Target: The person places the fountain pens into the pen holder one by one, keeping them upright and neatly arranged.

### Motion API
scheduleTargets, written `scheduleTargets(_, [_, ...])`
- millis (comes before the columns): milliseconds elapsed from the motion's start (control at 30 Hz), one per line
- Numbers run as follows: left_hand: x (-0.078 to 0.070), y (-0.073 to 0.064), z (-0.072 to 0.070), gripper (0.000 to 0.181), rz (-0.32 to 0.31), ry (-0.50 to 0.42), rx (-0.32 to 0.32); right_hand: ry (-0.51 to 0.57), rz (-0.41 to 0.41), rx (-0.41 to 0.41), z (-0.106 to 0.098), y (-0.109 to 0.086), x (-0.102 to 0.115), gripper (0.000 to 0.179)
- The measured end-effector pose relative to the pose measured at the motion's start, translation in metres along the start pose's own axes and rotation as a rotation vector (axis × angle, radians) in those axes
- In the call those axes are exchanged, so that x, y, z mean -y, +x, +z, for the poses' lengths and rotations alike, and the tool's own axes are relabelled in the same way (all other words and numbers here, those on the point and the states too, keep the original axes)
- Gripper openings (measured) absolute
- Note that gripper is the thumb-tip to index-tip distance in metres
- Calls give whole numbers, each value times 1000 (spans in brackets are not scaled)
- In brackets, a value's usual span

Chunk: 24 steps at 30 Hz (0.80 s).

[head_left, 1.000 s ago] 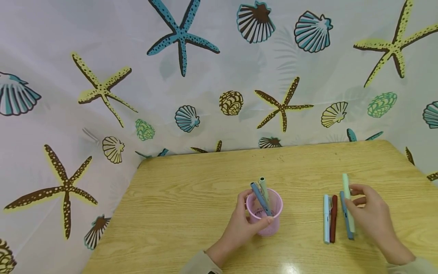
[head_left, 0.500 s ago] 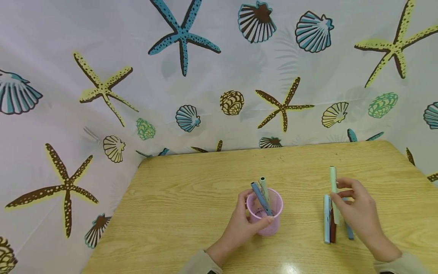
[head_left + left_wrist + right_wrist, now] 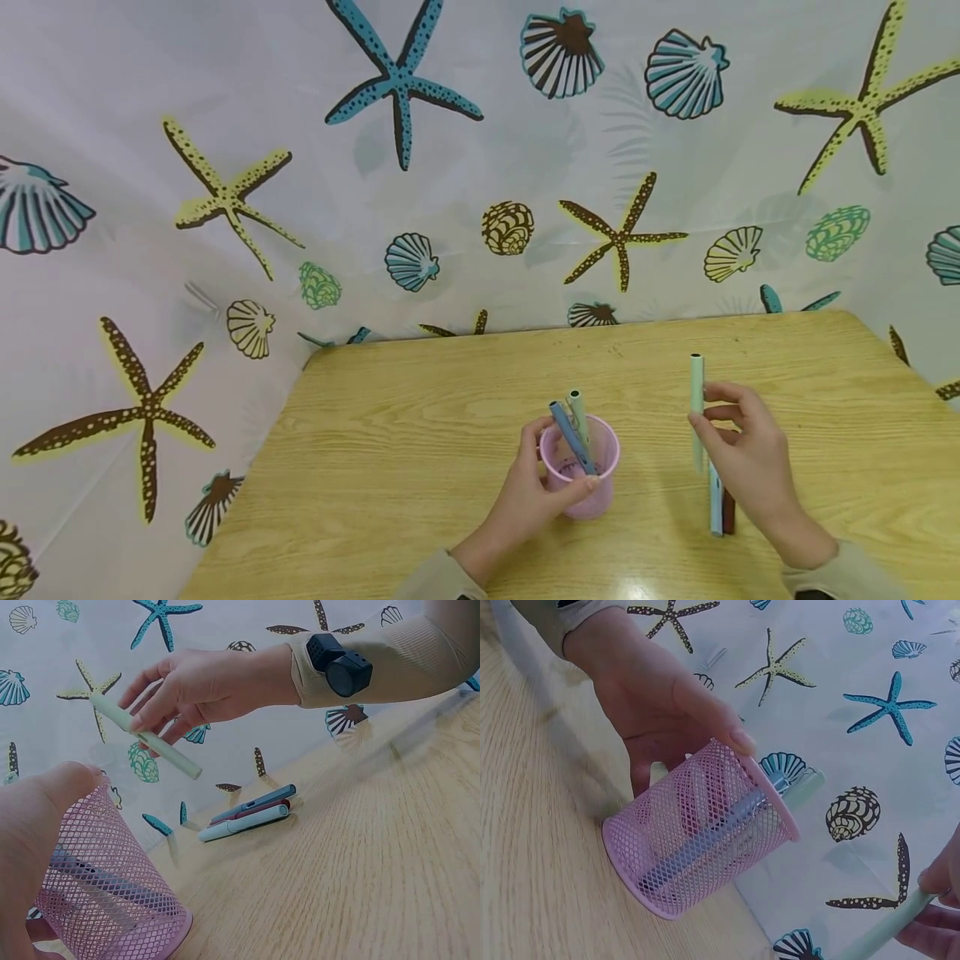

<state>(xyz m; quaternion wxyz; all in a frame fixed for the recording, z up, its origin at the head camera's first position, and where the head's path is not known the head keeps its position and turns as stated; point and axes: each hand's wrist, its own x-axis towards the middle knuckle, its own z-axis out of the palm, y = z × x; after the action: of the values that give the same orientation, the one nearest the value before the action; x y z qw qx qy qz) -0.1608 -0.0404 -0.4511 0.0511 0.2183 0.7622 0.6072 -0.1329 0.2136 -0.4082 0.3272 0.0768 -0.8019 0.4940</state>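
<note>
My left hand (image 3: 525, 487) grips a pink mesh pen cup (image 3: 597, 502) at its rim, the thumb on the near side and fingers round the far left. Inside the cup lean a blue pen (image 3: 572, 437) and a pale green pen (image 3: 580, 414), their upper ends above the rim. To the right of the cup, my right hand (image 3: 750, 462) pinches a second pale green pen (image 3: 176, 759) between thumb and fingers, raised off the table and nearly upright in the head view. Below that hand lie a light blue pen (image 3: 244, 823), a dark red pen (image 3: 729, 512) and a dark blue pen (image 3: 255, 802).
The wooden table (image 3: 412, 417) extends beneath everything. A white cloth (image 3: 465, 158) printed with starfish and shells hangs behind it and at its sides. A dark device (image 3: 341, 667) is strapped over the right sleeve.
My right hand has lifted the pale green pen from beside the dark blue pen and carried it left, toward the cup. My left hand and the cup have stayed put.
</note>
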Motion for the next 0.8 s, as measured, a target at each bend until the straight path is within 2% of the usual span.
scheduleTargets(133, [-5,-1,-1,75,-13,1,0,51,-34,-12,10,2,1,41])
scheduleTargets(400, [-36,-8,-3,75,-58,-37,15,96,-109,-32,25,5,14,42])
scheduleTargets(533, [-40,-9,-3,74,-58,-37,15,147,-108,-31,31,7,21,42])
scheduleTargets(800, [-39,-9,-3,74,-51,-26,13,244,-149,-37,46,9,27,42])
